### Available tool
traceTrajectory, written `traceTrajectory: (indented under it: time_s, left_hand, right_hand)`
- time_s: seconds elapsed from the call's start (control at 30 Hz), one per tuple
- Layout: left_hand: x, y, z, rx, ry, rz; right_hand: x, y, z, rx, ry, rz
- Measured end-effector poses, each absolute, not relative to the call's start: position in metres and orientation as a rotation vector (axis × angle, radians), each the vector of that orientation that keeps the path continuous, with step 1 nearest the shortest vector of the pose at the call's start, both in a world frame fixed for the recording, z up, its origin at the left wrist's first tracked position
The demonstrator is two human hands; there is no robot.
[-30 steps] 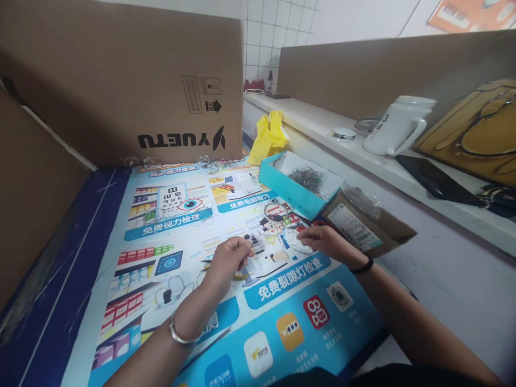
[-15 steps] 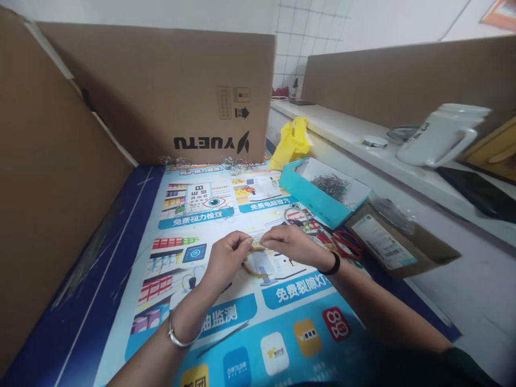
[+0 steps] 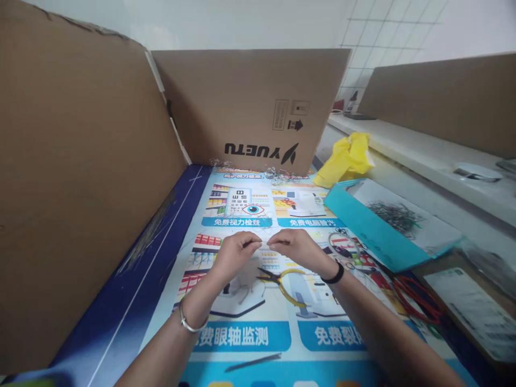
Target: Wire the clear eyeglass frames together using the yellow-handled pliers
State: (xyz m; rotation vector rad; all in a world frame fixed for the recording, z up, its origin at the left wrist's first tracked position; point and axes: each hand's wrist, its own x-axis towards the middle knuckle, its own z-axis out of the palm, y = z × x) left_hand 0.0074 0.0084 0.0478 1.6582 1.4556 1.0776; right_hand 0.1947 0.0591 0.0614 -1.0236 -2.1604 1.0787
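My left hand (image 3: 236,252) and my right hand (image 3: 294,247) meet above the printed poster mat (image 3: 242,336), fingertips pinched together on a tiny thin piece that I cannot make out. A silver bangle is on my left wrist, a black band on my right. Yellow-handled pliers (image 3: 284,282) lie on the mat just below my hands. A teal shallow box (image 3: 379,231) with a heap of small metal wire parts (image 3: 393,212) sits to the right.
Cardboard walls stand at the left (image 3: 80,188) and back (image 3: 250,107). A yellow bag (image 3: 346,156) lies behind the teal box. Red-handled pliers (image 3: 415,295) and a labelled packet (image 3: 467,312) are at the right. Small clear parts line the back box's foot (image 3: 278,173). A dark thin tool (image 3: 252,363) lies near me.
The camera has swung left, so the mug and shelf left the view. My right hand came from the right to meet the left; both now pinch together above the pliers.
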Motion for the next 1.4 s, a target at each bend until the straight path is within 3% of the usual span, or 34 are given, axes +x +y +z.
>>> traceTrajectory:
  time_s: [0.3, 0.47, 1.4]
  left_hand:
    - [0.010, 0.016, 0.018, 1.233, 1.336, 1.127]
    - [0.015, 0.015, 0.012, 1.092, 1.246, 1.133]
    - [0.014, 0.013, 0.013, 1.160, 1.180, 1.048]
  right_hand:
    - [0.180, 0.058, 0.018, -1.110, -1.627, 1.633]
    - [0.177, 0.053, 0.012, -1.030, -1.396, 1.773]
    - [0.172, 0.048, 0.008, -1.035, -1.389, 1.707]
